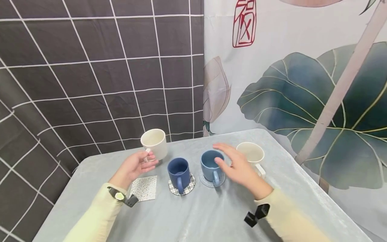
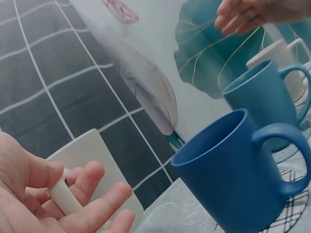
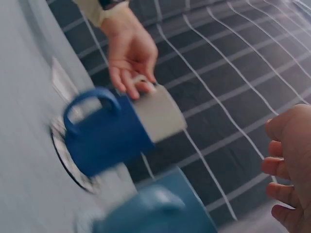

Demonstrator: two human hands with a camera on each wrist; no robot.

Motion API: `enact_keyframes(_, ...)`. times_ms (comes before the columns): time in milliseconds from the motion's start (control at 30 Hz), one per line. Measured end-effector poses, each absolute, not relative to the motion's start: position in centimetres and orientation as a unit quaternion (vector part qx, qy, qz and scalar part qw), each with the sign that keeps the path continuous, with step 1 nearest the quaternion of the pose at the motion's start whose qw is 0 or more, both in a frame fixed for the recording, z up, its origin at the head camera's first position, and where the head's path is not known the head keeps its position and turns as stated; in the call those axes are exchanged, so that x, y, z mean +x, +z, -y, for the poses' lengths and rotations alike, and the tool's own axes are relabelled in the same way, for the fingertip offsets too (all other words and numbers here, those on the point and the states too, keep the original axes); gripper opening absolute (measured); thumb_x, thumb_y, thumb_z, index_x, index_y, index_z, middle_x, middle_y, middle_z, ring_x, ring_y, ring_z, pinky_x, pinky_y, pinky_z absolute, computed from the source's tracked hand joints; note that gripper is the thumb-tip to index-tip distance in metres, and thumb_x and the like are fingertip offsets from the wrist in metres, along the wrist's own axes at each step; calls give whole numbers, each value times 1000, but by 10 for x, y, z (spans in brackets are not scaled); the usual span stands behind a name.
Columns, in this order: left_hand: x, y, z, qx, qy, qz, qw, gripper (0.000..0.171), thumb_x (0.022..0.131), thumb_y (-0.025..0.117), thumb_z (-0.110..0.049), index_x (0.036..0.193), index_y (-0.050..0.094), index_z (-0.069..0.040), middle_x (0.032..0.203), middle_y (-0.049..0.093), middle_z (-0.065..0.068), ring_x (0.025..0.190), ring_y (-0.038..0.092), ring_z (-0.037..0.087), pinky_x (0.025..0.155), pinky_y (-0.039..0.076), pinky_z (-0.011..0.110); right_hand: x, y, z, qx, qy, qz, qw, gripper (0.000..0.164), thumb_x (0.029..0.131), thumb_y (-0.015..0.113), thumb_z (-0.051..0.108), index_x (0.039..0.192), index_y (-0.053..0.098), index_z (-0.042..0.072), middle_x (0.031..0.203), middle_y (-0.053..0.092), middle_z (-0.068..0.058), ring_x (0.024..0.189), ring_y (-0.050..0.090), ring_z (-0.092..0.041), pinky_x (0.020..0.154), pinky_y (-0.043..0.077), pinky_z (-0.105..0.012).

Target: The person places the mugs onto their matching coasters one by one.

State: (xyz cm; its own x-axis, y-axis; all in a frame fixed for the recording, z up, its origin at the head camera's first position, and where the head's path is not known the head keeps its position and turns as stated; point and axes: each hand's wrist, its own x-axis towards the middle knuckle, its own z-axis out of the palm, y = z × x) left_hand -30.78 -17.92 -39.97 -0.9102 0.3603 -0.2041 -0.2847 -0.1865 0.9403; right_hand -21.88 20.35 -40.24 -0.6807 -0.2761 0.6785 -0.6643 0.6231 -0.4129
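My left hand [image 1: 137, 168] pinches the handle of a white mug [image 1: 158, 145] between thumb and fingers; whether the mug's base touches the table cannot be told. Just right of it, a dark blue mug [image 1: 178, 169] stands on a round plaid coaster [image 1: 191, 184]. A lighter blue mug [image 1: 209, 166] sits on a round grey-blue coaster [image 1: 208, 183]. Over that mug's right side hovers my right hand [image 1: 239, 168], thumb and fingers apart, holding nothing. Behind this hand stands a second white mug [image 1: 251, 153], partly hidden by it.
A square textured coaster [image 1: 144, 188] lies below my left hand with nothing on it. The mugs share a grey cloth-covered table [image 1: 181, 218]. Dark gridded fabric [image 1: 136, 77] hangs behind on the left, and a leaf-patterned curtain [image 1: 278, 90] on the right.
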Motion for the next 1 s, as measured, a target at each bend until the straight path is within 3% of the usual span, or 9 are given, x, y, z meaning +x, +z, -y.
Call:
enact_keyframes(100, -296, -396, 188, 43, 767, -605, 210, 21, 108, 42, -14, 105, 61, -6, 102, 67, 6, 99, 73, 22, 88, 59, 36, -220, -405, -182, 292, 329, 856, 271, 42, 94, 68, 16, 134, 63, 5, 139, 62, -10, 133, 54, -30, 112, 40, -46)
enact_keyframes(367, -268, -397, 210, 64, 759, -615, 204, 28, 109, 40, -14, 99, 65, -12, 99, 67, 2, 97, 73, 18, 93, 57, 38, -221, -412, -137, 331, 264, 867, 262, 43, 94, 68, 21, 133, 63, 4, 138, 61, -11, 136, 50, -33, 115, 37, -49)
enact_keyframes(767, -232, -411, 245, 95, 759, -606, 217, 31, 111, 38, -16, 104, 68, -15, 99, 69, -2, 101, 72, 16, 91, 58, 36, -212, -437, -60, 420, 175, 861, 227, 42, 97, 64, 25, 134, 62, 6, 140, 60, -10, 138, 49, -29, 116, 36, -44)
enact_keyframes(1000, -218, -420, 252, 105, 769, -591, 219, 33, 111, 38, -16, 106, 70, -16, 100, 71, -3, 101, 72, 15, 89, 58, 34, -201, -452, -24, 451, 115, 860, 207, 46, 98, 62, 32, 139, 59, 11, 141, 60, -3, 138, 49, -22, 119, 29, -32)
